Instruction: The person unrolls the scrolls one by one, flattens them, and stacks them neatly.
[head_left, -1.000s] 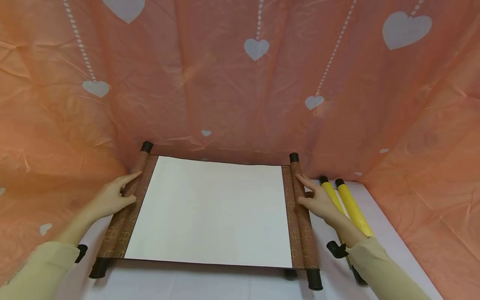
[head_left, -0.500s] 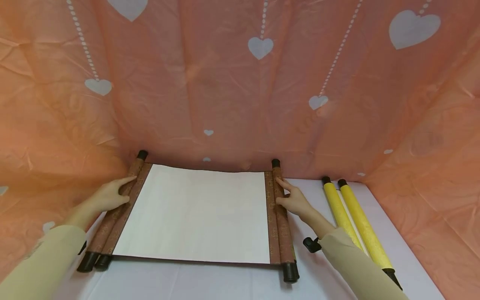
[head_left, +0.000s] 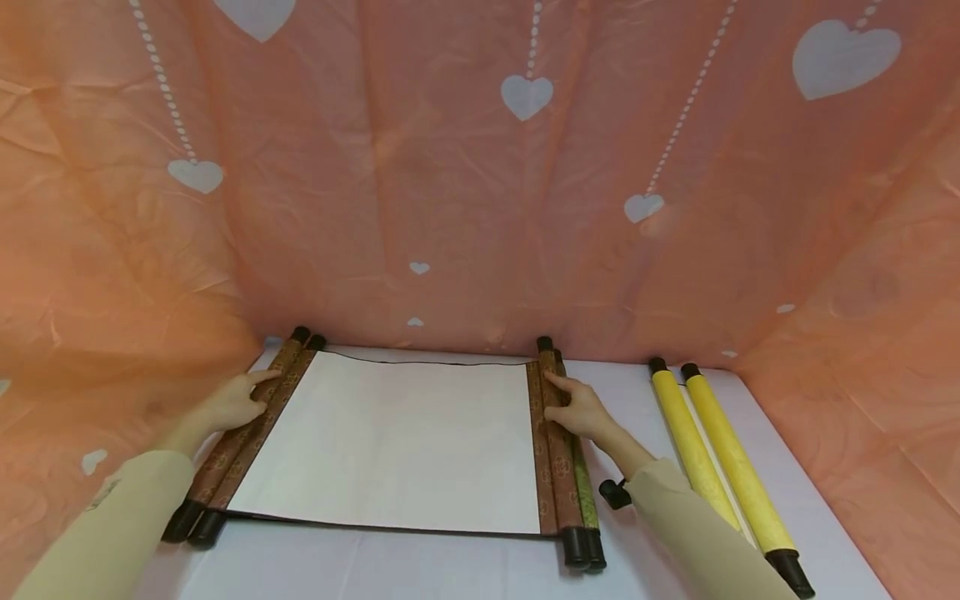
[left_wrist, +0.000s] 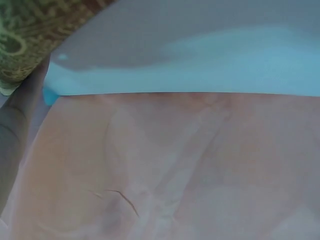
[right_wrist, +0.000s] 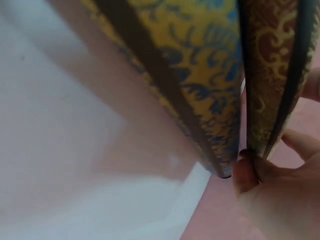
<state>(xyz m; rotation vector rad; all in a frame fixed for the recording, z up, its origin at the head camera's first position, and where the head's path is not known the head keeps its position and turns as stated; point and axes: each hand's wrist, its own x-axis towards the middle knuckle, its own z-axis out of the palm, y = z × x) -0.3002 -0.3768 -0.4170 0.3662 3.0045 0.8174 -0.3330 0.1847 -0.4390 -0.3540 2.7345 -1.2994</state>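
Note:
A partly unrolled scroll (head_left: 390, 450) with a blank white sheet and brown, gold-patterned rollers lies low over the white table. My left hand (head_left: 234, 403) grips its left roller (head_left: 217, 467), index finger and thumb reaching over it. On the right side, my right hand (head_left: 581, 408) pinches the right roller (head_left: 561, 475), seen closely in the right wrist view with thumb and fingers round the brown roll (right_wrist: 267, 75). A green-patterned roll (head_left: 583, 487) with a black end lies right beside that roller. Another black-capped roll (head_left: 255, 442) shows along the left edge of the sheet.
Two yellow rolls with black ends, the inner one (head_left: 693, 450) and the outer one (head_left: 738, 458), lie side by side on the right of the table (head_left: 420, 571). An orange sheet with white hearts (head_left: 450, 208) hangs behind and along both sides.
Both hands have lowered the scroll toward the table, and its right end has moved left. The green roll has come into view beside the right roller.

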